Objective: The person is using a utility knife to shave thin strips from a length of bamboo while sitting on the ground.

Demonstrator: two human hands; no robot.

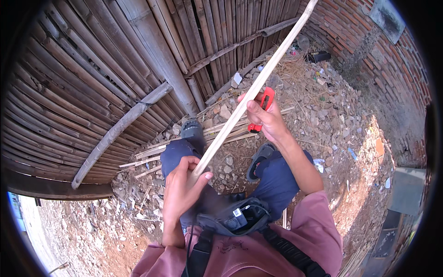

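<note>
Left hand (181,187) is clamping the near end of a long pale split-bamboo strip (251,94), fingers wrapped tight, thumb on top. Strip is running diagonally up and away, past the right hand (266,119) toward the red brick wall (369,41). Right hand is closing around a red-handled utility knife (262,108) and pressing against the strip mid-length; blade isn't visible, so can't tell where the edge is sitting. Person is sitting over rubble, knees either side, loose bamboo strips (184,143) lying by the woven bamboo fence (92,83).

Risk, as I judge it: knife slipping along the grain toward the left hand, or the far end whipping unsupported and splitting.
</note>
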